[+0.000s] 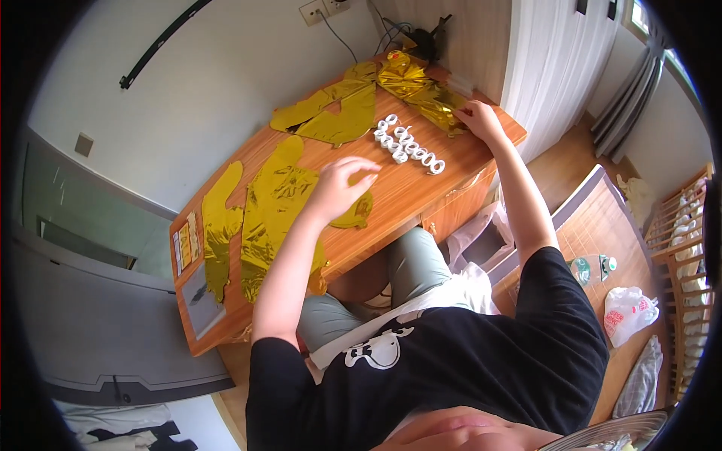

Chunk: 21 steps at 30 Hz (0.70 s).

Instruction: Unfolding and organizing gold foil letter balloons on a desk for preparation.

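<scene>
My right hand (481, 122) reaches to the far right of the wooden desk, its fingers closed on the edge of a crumpled gold foil balloon (429, 98). My left hand (344, 184) hovers over the desk's middle, fingers apart and slightly curved, holding nothing. Beneath and beside it lies a wide flat gold foil balloon (271, 203). Farther left is a narrower gold foil piece (220, 218), and another flat gold balloon (342, 113) spreads along the back. Between my hands, several small white rolls (406, 143), apparently ribbon or tape, sit in rows.
A flat grey-white packet (201, 301) and a printed card (186, 242) lie at the desk's left end. Cables and a black object (427, 41) occupy the back corner. To my right are a pink bag (481, 237), a plastic bottle (594, 268) and a white plastic bag (630, 314).
</scene>
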Motion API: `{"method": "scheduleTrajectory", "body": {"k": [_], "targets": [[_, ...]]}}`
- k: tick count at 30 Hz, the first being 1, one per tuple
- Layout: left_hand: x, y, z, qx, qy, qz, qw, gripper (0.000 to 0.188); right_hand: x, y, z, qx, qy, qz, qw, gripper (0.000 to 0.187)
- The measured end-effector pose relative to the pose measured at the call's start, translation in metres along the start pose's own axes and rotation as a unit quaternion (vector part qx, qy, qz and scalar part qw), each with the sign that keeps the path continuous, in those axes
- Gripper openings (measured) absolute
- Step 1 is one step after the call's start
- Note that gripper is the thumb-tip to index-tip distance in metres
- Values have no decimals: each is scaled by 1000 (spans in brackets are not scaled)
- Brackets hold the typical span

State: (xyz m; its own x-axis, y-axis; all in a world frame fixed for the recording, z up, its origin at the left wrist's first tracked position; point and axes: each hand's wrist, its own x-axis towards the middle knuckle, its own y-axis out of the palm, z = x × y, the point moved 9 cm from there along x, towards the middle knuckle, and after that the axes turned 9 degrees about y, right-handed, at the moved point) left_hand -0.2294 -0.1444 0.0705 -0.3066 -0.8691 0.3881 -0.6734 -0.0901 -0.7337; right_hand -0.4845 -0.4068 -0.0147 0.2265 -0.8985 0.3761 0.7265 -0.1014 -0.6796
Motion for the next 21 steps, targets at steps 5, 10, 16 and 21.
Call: {"method": "scheduleTrajectory", "body": {"k": [5, 10, 16, 21], "targets": [[86, 73, 13, 34, 25, 23, 999, 30, 6, -3, -33, 62, 71, -14, 995, 32], [147, 124, 27, 136, 58, 45, 988, 35, 1, -3, -9, 77, 56, -19, 995, 33], [214, 111, 82, 137, -48, -124, 982, 26, -4, -8, -28, 73, 107, 1, 992, 30], [231, 68, 201, -141, -227, -230, 936, 30, 1, -7, 1, 75, 75, 12, 994, 29]]}}
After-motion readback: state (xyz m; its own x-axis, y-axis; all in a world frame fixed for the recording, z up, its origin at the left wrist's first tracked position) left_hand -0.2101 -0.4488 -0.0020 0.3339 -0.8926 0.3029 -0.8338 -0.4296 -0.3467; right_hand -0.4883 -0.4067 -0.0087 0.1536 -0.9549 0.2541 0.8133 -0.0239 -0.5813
